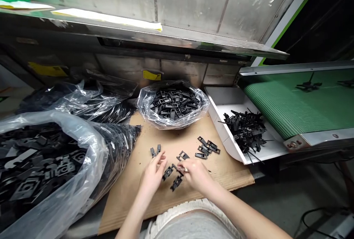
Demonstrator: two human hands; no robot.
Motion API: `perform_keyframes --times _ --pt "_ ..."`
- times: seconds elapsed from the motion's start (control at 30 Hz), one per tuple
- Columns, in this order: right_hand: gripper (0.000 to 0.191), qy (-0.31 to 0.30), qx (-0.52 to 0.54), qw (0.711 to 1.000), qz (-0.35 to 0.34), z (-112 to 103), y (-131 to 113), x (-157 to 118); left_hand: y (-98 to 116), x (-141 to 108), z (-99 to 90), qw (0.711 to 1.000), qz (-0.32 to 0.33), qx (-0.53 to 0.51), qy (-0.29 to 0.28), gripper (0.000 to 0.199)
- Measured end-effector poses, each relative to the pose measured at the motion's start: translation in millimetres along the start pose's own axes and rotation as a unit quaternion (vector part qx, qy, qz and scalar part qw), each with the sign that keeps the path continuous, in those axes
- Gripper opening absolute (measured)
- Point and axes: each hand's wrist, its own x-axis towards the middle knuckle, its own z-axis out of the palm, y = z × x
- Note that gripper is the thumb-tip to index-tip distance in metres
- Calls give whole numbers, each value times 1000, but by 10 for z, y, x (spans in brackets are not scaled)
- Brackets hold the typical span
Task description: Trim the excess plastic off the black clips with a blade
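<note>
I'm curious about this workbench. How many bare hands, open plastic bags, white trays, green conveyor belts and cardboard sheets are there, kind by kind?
Bare hands: 2
Open plastic bags: 2
White tray: 1
Green conveyor belt: 1
Cardboard sheet: 1
Total: 7

Just the one view here, folks, coming from up on the person's head, facing forward and tipping down over the cardboard [171,137]. It's close above the left hand [155,169] and right hand [195,172], yet wide, catching the open bag [95,141] at left, green belt [306,110] at right, metal panels [193,3] up top.
</note>
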Motion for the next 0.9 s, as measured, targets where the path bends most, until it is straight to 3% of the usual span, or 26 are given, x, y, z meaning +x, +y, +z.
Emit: perform_keyframes --times 0.17,0.3,0.43,0.6,0.9 --pt "18 -16 -37 997 64 306 135 162 -289 -256 161 988 71 138 19 33" --pt "24 -40 8 996 82 433 151 158 -417 -318 300 966 118 228 18 20" --pt "25 -43 104 984 140 350 333 254 -462 -278 328 944 148 295 22 21" --pt "27 -54 249 940 227 234 628 391 -485 -278 350 920 167 353 28 24" --pt "26 31 413 878 239 100 698 109 -414 -112 408 894 209 395 24 24"
